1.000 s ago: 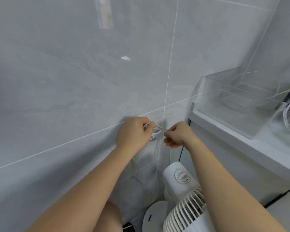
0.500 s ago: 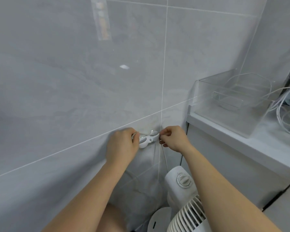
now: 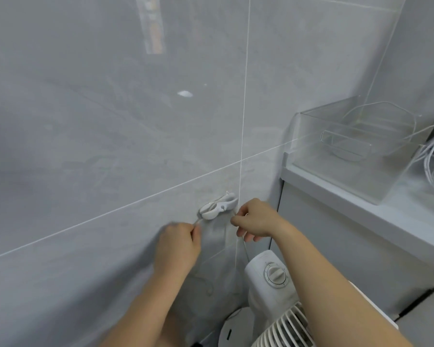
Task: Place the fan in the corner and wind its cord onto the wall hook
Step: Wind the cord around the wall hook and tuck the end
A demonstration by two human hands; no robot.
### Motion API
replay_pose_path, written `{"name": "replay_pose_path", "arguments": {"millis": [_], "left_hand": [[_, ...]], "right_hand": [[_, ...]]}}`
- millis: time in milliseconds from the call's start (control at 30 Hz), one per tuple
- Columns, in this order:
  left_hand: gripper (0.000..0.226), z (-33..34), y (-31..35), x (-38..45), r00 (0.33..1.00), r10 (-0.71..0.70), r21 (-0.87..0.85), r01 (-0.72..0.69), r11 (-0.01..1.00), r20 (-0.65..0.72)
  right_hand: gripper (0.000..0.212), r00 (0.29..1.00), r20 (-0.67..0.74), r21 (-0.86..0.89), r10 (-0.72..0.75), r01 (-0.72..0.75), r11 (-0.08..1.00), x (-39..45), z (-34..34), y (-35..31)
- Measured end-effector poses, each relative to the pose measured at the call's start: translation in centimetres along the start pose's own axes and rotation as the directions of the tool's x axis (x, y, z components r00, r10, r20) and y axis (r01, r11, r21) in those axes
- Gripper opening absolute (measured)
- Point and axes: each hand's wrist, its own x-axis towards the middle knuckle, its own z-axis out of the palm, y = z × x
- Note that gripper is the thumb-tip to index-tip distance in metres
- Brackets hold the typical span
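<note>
White plastic fan point(image 3: 268, 296) stands in our corner | thin white cord point(image 3: 217, 206) partly wound on small white wall hook point(image 3: 229, 197) | left hand point(image 3: 177, 249) and right hand point(image 3: 254, 220) fingers pinch cord | more winding left

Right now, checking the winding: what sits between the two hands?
In the head view, the wall hook wrapped with cord, slightly above left hand and right hand.

Both forearms reach up toward 12 o'clock. The left hand point(image 3: 178, 246), motion-blurred, is curled, pinching a thin cord point(image 3: 198, 220) at its 1 o'clock. The right hand point(image 3: 257, 219), knuckles up, pinches the cord too, 2 fingers loosely hanging.
</note>
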Motion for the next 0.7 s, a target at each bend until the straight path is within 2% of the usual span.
{"name": "replay_pose_path", "arguments": {"millis": [100, 233, 333, 400, 533, 700], "left_hand": [[0.041, 2.1, 0.5, -0.1, 0.998, -0.040, -0.099, 0.044, 0.994, 0.040], [0.050, 4.7, 1.3, -0.3, 0.993, -0.058, -0.236, 0.080, 0.968, 0.099], [0.048, 6.4, 2.1, -0.6, 0.990, -0.059, -0.347, 0.101, 0.932, 0.128], [0.041, 7.2, 2.4, -0.8, 0.988, -0.069, -0.437, 0.122, 0.891, 0.136], [0.042, 8.5, 2.8, -0.5, 0.992, -0.093, -0.507, 0.125, 0.853, 0.088], [0.049, 8.5, 4.0, -0.7, 0.993, -0.098, -0.441, 0.114, 0.890, 0.059]], "right_hand": [[0.021, 0.996, 0.072, -0.025, -0.045, 0.046, 0.999, 0.2, 0.4, 0.1], [0.020, 0.991, 0.072, -0.048, -0.111, 0.115, 0.992, 0.8, 0.6, 0.1], [0.019, 0.985, 0.044, -0.090, -0.166, 0.169, 0.981, 1.2, 0.6, 0.2], [0.022, 0.980, 0.033, -0.030, -0.197, 0.198, 0.980, 1.3, 0.5, 0.1], [0.030, 0.986, 0.044, 0.256, -0.162, 0.146, 0.956, 1.2, -0.3, 0.0], [0.035, 0.987, 0.008, 0.296, -0.161, 0.151, 0.943, 1.4, -0.4, 0.2]]}}
